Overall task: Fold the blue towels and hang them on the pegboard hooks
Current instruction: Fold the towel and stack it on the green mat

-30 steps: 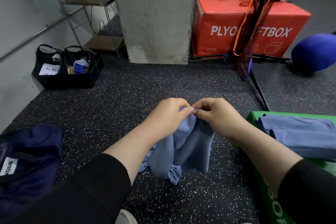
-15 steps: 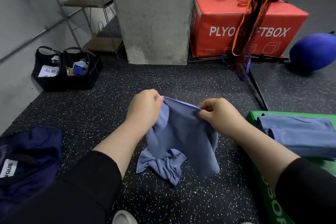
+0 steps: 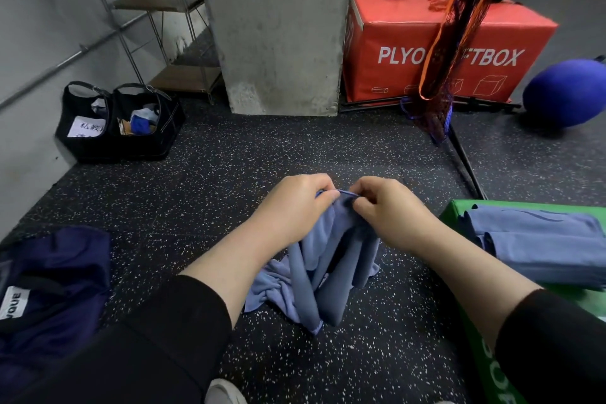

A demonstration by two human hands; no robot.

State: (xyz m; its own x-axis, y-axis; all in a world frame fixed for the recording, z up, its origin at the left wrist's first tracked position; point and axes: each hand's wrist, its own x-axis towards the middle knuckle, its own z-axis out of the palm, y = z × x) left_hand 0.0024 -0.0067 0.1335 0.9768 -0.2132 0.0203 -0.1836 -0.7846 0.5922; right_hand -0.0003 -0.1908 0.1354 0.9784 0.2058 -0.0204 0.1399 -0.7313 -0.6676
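A blue towel [image 3: 323, 275] hangs crumpled from both my hands, its lower end bunched on the speckled black floor. My left hand [image 3: 295, 207] and my right hand [image 3: 390, 210] pinch its top edge close together, fingers curled over the cloth. Two folded blue towels [image 3: 537, 239] lie stacked on a green box [image 3: 472, 331] at my right. No pegboard or hooks are in view.
A concrete pillar [image 3: 275, 26] stands ahead, with a red plyo box [image 3: 410, 52] and a hanging orange net [image 3: 449, 39] to its right. A blue ball [image 3: 564, 92] lies far right. Black bags [image 3: 121, 121] sit by the left wall; a dark navy bag [image 3: 49, 285] lies near left.
Half a second ago my hands held the towel's top edge spread apart; now they have come together again, and the towel hangs bunched between them.
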